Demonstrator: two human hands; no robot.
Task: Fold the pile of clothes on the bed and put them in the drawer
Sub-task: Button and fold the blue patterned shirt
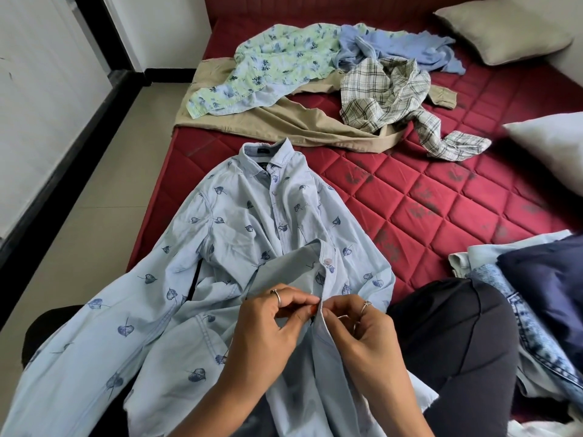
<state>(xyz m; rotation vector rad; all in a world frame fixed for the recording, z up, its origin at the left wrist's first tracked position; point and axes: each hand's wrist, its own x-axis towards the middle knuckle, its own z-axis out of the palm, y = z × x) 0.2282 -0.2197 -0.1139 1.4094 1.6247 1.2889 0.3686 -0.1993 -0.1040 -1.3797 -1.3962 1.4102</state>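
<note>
Leaf-print shirt lies on bed; left hand and right hand pinch its front placket.

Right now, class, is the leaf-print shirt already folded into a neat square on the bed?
No: the leaf-print shirt lies spread open, sleeves out, while the left hand and right hand pinch its front placket.

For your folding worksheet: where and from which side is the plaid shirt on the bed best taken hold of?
Probably the plaid shirt is best pinched at its collar near the top of the heap, coming from above: it lies crumpled on the tan garment, one sleeve trailing right.
</note>
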